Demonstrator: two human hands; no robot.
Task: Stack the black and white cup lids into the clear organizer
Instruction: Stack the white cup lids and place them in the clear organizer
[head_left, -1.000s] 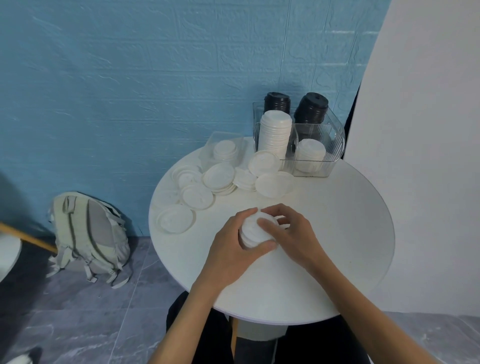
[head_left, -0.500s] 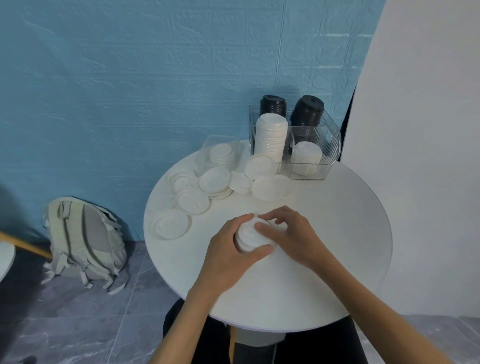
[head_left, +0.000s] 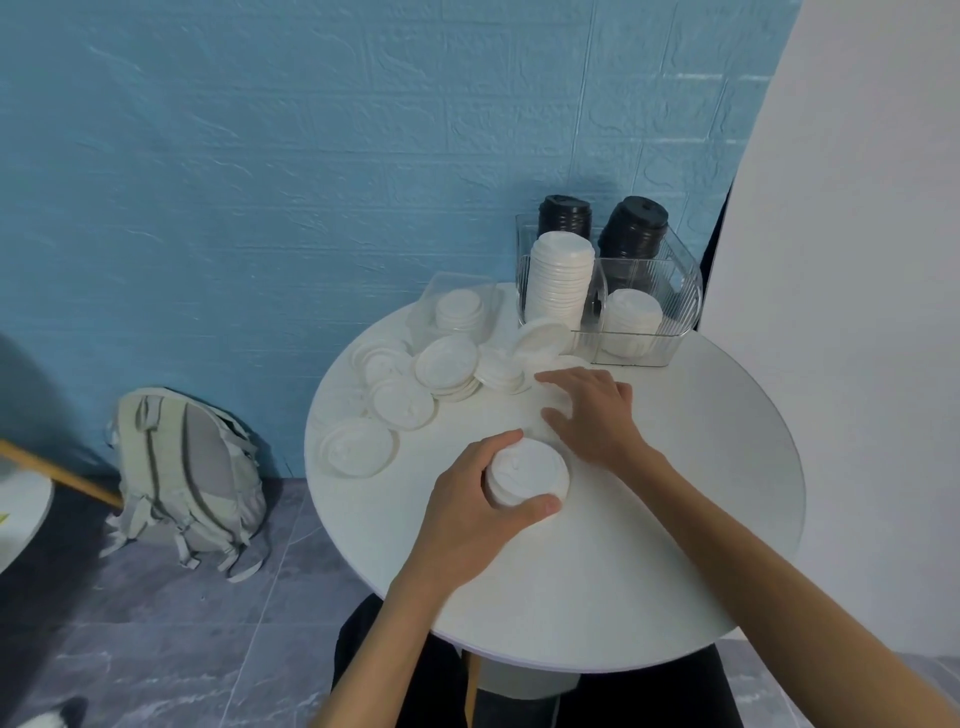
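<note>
In the centre of the frame the left hand (head_left: 470, 512) grips a small stack of white lids (head_left: 527, 470) on the round white table (head_left: 649, 545). Just above it the right hand (head_left: 592, 410) lies with curled fingers on a flat lid. The clear organizer (head_left: 670, 312) in the upper right holds two black and two white stacks.
</note>
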